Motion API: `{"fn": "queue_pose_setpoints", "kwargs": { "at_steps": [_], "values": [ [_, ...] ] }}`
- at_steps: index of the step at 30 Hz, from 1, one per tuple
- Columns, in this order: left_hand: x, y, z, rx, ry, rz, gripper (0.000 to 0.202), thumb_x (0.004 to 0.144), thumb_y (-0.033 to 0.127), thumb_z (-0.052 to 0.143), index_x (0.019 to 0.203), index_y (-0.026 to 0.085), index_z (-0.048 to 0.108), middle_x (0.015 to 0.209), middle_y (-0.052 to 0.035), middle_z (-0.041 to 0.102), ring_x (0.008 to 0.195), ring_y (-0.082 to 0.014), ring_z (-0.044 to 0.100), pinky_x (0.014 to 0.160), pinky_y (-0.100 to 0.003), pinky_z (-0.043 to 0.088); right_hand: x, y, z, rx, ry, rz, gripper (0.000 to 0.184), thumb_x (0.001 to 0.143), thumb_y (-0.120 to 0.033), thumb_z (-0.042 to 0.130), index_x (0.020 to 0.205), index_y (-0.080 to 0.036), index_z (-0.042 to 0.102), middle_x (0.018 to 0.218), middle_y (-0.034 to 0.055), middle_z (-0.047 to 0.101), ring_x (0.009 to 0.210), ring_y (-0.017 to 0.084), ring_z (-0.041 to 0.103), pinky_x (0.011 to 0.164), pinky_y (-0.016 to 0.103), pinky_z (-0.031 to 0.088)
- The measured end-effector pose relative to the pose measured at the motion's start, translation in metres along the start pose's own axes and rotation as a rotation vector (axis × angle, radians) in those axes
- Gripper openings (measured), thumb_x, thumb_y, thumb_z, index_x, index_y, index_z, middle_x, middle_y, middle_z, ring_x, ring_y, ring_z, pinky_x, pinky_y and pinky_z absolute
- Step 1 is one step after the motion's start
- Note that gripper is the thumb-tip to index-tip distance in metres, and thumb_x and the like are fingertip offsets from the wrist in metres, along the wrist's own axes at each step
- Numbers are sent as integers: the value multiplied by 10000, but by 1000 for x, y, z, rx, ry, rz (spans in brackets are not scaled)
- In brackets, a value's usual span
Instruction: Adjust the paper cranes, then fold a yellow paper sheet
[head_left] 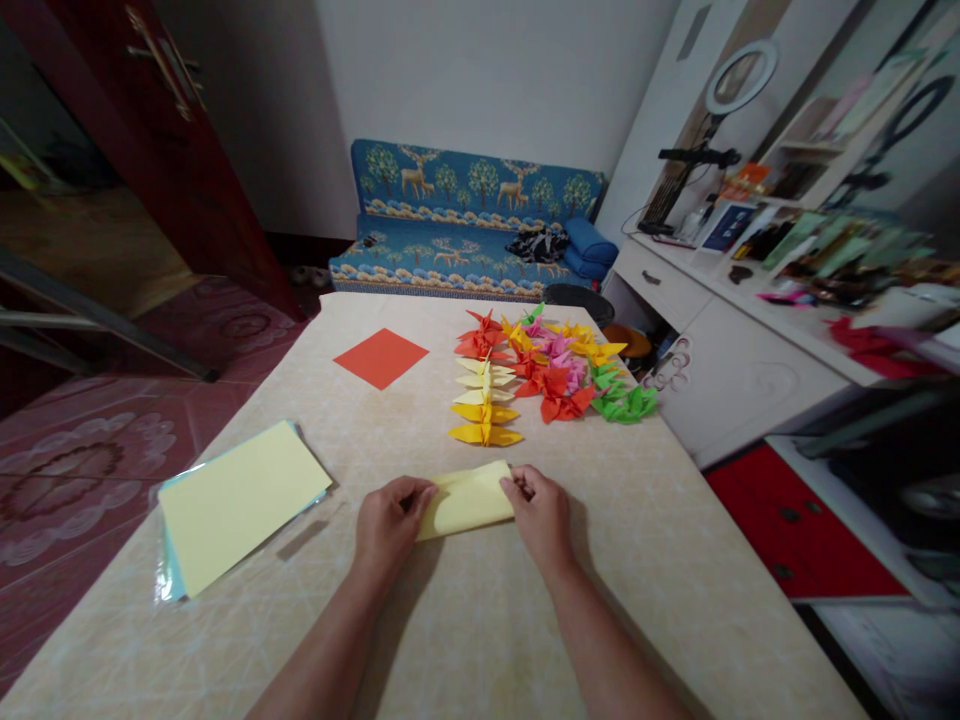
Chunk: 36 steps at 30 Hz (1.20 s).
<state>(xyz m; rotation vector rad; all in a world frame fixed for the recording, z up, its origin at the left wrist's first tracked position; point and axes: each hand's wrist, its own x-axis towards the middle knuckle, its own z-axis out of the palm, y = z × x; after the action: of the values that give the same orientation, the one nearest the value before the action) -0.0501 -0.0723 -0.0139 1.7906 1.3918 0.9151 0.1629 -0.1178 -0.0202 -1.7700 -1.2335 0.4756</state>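
A folded pale yellow paper [466, 500] lies on the beige table [465, 620] right in front of me. My left hand [388, 522] pinches its left end, fingers closed on the edge. My right hand [541, 512] pinches its right end the same way. Beyond the paper sit several folded paper cranes [551, 375] in yellow, orange, red, pink and green, laid out in rows.
A stack of yellow sheets in a clear sleeve [236, 500] lies at the left. A single red square sheet [381, 357] rests farther back. A white cabinet [720, 340] stands close to the table's right edge, a blue sofa [472, 225] behind.
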Motion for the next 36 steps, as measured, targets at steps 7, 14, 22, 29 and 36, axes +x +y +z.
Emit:
{"fn": "queue_pose_setpoints", "kwargs": {
  "at_steps": [7,14,22,29,36],
  "values": [
    [-2,8,1,-228,-10,-50,227,771,353,598,747,151,700,696,-34,686,642,-160,585,569,-226,429,1,-12,-6,415,-10,94,219,707,-356,636,615,-168,570,579,-25,495,561,121,445,518,217,346],
    [-1,13,0,-302,124,35,155,748,303,645,700,171,711,805,-40,685,764,-161,610,686,-244,474,1,-12,-7,547,36,212,243,628,-343,729,639,-151,580,572,-34,515,538,103,444,502,208,341],
    [-1,11,-6,-354,123,11,154,755,306,648,729,177,727,840,-55,694,802,-172,622,722,-269,493,1,-6,-11,549,59,147,187,702,-338,667,667,-156,638,658,-12,592,628,130,520,570,220,386],
    [-2,10,-3,-405,158,-46,124,692,298,708,712,178,731,825,-58,706,794,-179,636,733,-278,512,2,-3,-12,598,113,148,144,651,-295,718,645,-155,680,813,40,666,779,181,598,713,267,430],
    [-3,7,-2,-405,171,-93,128,661,303,731,696,179,731,793,-52,711,747,-176,644,690,-267,522,3,0,-11,633,149,206,174,632,-317,739,646,-157,673,789,41,674,723,171,593,663,265,432]
  ]
}}
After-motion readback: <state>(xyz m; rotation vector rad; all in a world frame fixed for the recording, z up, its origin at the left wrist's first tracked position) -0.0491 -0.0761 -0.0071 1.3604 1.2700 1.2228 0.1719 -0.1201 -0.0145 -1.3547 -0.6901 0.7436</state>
